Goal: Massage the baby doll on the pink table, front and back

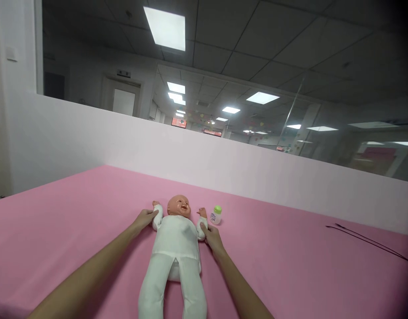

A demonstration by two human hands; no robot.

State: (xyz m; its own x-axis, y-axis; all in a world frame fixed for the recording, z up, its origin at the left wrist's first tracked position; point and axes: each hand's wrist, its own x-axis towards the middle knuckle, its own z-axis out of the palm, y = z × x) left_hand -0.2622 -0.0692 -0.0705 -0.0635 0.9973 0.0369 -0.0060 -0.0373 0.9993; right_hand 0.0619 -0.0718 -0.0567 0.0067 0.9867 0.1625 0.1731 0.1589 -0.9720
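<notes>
Bare forearms (91,270) reach up from the lower edge of the frame on either side of a doll (176,235), which lies face up at bottom centre, head away from the camera. Left of centre, the left hand (144,220) pinches one of its white-sleeved arms; the right hand (213,238) pinches the other, thumb on top. Just right of the doll, a small bottle (216,216) stands upright, green cap on; its contents cannot be made out. Beneath lies pink cover (273,257), with dark cords (370,243) at far right.
</notes>
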